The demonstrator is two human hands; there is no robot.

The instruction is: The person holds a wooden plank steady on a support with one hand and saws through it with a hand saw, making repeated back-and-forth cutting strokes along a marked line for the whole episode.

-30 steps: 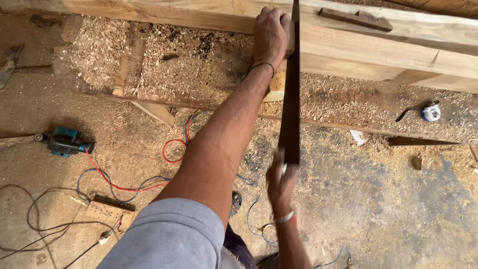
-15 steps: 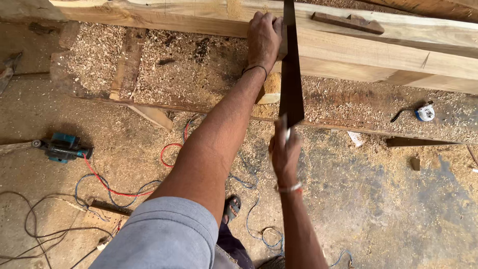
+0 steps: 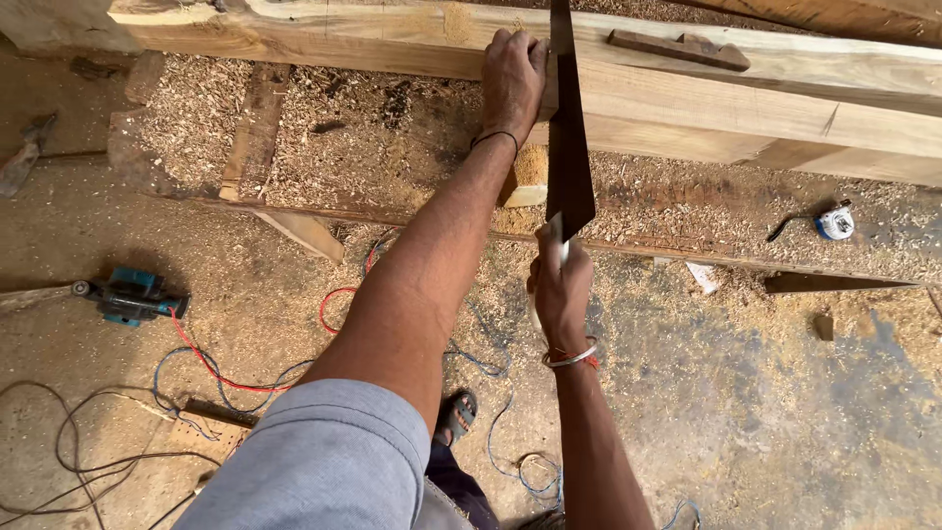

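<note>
Left arm stretched far forward from a grey short sleeve (image 3: 324, 461), left hand (image 3: 512, 74) laid palm down on the long pale wooden beam (image 3: 324, 34), fingers curled over its top edge, a thin black band at the wrist. Right hand (image 3: 559, 290) lower and nearer, fist closed around the pale handle of a dark-bladed hand saw (image 3: 567, 147), a metal bangle and red thread at its wrist.

Against half a second ago: right hand and handle sitting slightly higher and closer to the beam, more of the blade pushed up past the timber; left hand unmoved on the wood.

Saw blade long, dark and tapered, widest by the handle, running almost straight up, crossing the beam just beside the left hand, tip cut off by the top edge. Beam lying crosswise over a sawdust-strewn floor. Elsewhere: a teal power planer (image 3: 132, 294) with red cable at left, a small blue-and-white tape measure (image 3: 836, 223) at right.
</note>
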